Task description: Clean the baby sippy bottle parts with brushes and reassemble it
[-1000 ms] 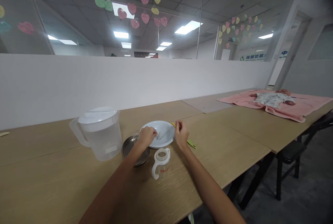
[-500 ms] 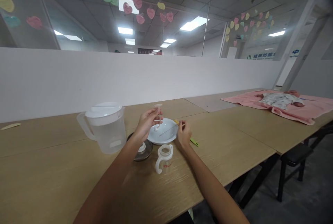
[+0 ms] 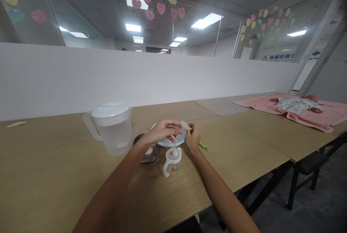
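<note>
The clear feeding bottle [image 3: 175,169], with red print and a white handle collar [image 3: 168,160], stands upright on the counter [image 3: 233,157], its mouth open at the top. The left hand [image 3: 166,132] has its grip on a translucent straw piece [image 3: 175,142], whose rounded lower end is at the bottle's mouth; a pale disc [image 3: 185,125] shows beside the fingers. The right hand [image 3: 193,137] is just beyond that disc, fingers curled closed; what they clasp cannot be told.

Behind the hands sits a white bowl [image 3: 165,143], partly covered. Left of the bottle is a round metal dish [image 3: 154,157] with a white part [image 3: 149,150] in it, then a lidded plastic pitcher [image 3: 116,135]. A green handle [image 3: 203,146] lies right of the right hand.

The counter is wood-toned, along a low white wall [image 3: 135,77] under glass with heart-shaped notes [image 3: 161,8]. Farther right, a doll [image 3: 295,105] lies on a pink towel [image 3: 326,119]; a black stool [image 3: 311,161] stands below.

Compared with half a second ago, the straw piece has moved from over the bowl to the bottle.
</note>
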The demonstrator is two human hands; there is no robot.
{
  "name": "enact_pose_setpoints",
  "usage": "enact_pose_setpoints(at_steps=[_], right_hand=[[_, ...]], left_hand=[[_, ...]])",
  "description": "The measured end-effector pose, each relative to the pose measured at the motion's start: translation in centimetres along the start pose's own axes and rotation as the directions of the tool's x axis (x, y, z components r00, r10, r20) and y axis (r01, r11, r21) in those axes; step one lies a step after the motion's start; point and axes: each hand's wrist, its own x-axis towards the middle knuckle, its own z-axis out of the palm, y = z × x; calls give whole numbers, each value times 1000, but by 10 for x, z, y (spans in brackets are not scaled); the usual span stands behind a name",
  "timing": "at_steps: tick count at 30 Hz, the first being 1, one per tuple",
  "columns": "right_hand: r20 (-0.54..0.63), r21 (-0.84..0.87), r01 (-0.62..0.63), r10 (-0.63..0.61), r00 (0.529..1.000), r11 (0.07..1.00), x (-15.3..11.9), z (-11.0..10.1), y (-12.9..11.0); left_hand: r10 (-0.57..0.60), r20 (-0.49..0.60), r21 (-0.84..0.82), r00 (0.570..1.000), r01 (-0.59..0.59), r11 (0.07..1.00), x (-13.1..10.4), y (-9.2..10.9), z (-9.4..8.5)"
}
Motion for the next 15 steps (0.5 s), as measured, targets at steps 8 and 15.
enact_pose_setpoints(at_steps=[8, 15], right_hand=[[-2, -26, 6, -6, 1000, 1000, 1, 3, 4], [-8, -48, 18, -18, 1000, 999, 0, 4, 5]], left_hand=[[24, 11, 78, 1000, -24, 997, -8, 9, -11], [13, 212, 295, 977, -77, 952, -16, 11, -18]])
